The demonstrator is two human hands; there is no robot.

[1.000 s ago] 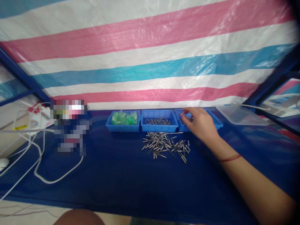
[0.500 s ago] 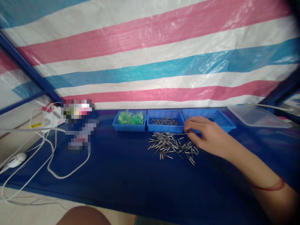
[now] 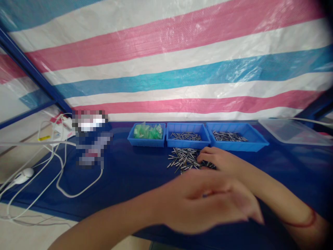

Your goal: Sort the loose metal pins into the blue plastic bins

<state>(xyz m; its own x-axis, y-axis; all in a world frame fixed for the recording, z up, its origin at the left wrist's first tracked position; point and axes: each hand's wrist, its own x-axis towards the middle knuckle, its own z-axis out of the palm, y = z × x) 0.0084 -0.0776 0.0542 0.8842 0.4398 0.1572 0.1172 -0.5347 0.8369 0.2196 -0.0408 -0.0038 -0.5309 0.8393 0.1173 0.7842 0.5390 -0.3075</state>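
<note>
Blind rivets (image 3: 183, 158), thin silvery pins with thicker ends, lie in a loose pile on the dark blue table in front of the bins. My right hand (image 3: 217, 159) is at the pile's right side, fingers curled down into the rivets; the fingertips are partly hidden, so what they grip is unclear. My left hand (image 3: 208, 201) crosses in front, nearer to me and below the pile, its fingers pointing right and smeared by motion. More rivets lie in the middle blue bin (image 3: 188, 143) and the right blue bin (image 3: 239, 146).
A smaller blue bin (image 3: 147, 142) with green plastic packets (image 3: 148, 132) stands left of the others. At the right lies a translucent plastic lid (image 3: 293, 132). White cables (image 3: 61, 185) and pixelated items cover the left side. Striped sheeting (image 3: 166, 66) closes the back.
My left hand has come into view from the lower left. My right hand has moved down from the right bin's front edge into the pile. The view has shifted slightly.
</note>
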